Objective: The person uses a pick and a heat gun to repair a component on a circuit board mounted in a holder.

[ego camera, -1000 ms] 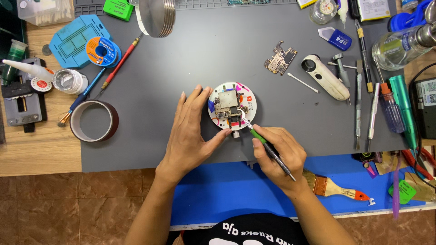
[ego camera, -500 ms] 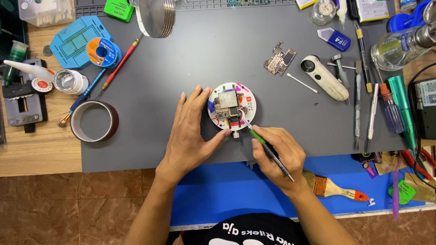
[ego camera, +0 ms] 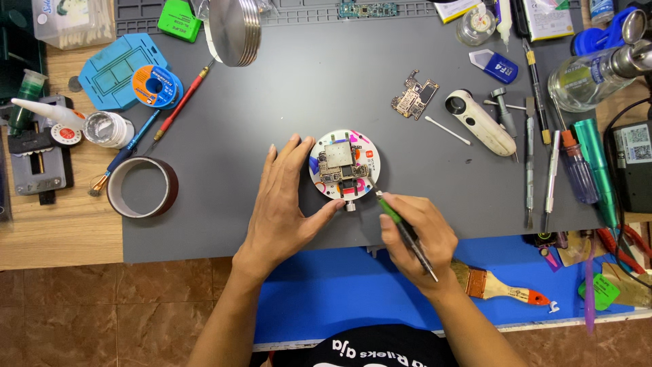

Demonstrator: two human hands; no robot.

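A round white holder (ego camera: 370, 158) lies in the middle of the grey mat (ego camera: 305, 95) with a small circuit board (ego camera: 338, 163) clamped on it. My left hand (ego camera: 285, 204) rests flat against the holder's left side, fingers spread, thumb at its lower edge. My right hand (ego camera: 418, 238) grips a green-handled tool (ego camera: 395, 217) like a pen. The tool's thin tip touches the board's lower right edge.
Another loose circuit board (ego camera: 414, 95) and a white handheld device (ego camera: 479, 122) lie at the right. Screwdrivers and tweezers (ego camera: 543, 163) line the right edge. A tape roll (ego camera: 142, 187), solder spool (ego camera: 156, 87) and brush (ego camera: 499, 285) lie around.
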